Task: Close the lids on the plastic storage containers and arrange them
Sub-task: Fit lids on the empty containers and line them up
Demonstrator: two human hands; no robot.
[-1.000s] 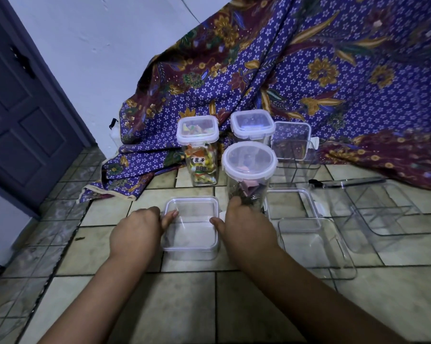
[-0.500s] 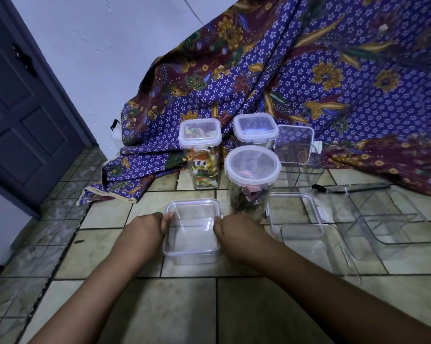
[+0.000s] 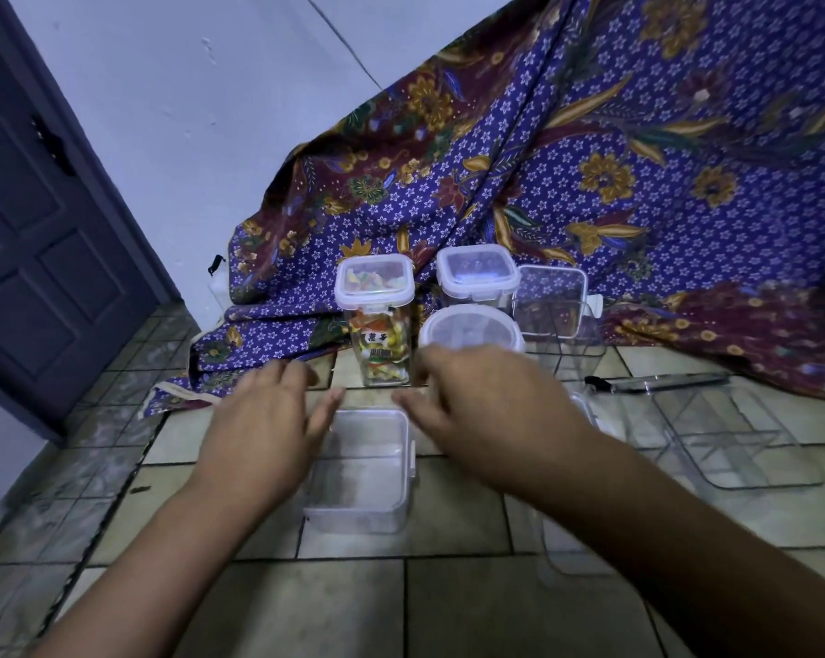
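Note:
A low square clear container (image 3: 360,472) with its lid on sits on the tiled floor in front of me. My left hand (image 3: 263,429) hovers over its left edge and my right hand (image 3: 481,410) over its right edge, both with fingers spread and holding nothing. Behind them stand a tall square jar of coloured sweets (image 3: 377,320) with a lid, a round lidded jar (image 3: 469,331) and a square lidded jar (image 3: 477,275). An open clear container (image 3: 555,315) stands to their right. My right forearm hides most of a flat clear piece on the floor.
Flat clear trays (image 3: 724,439) lie on the tiles at the right, with a dark-handled tool (image 3: 657,384) behind them. A purple flowered cloth (image 3: 591,159) drapes the back. A dark door (image 3: 30,239) stands at the left beside a pale wall.
Both hands have let go of the low container's sides and lifted above it with fingers spread. The view has shifted closer and lower.

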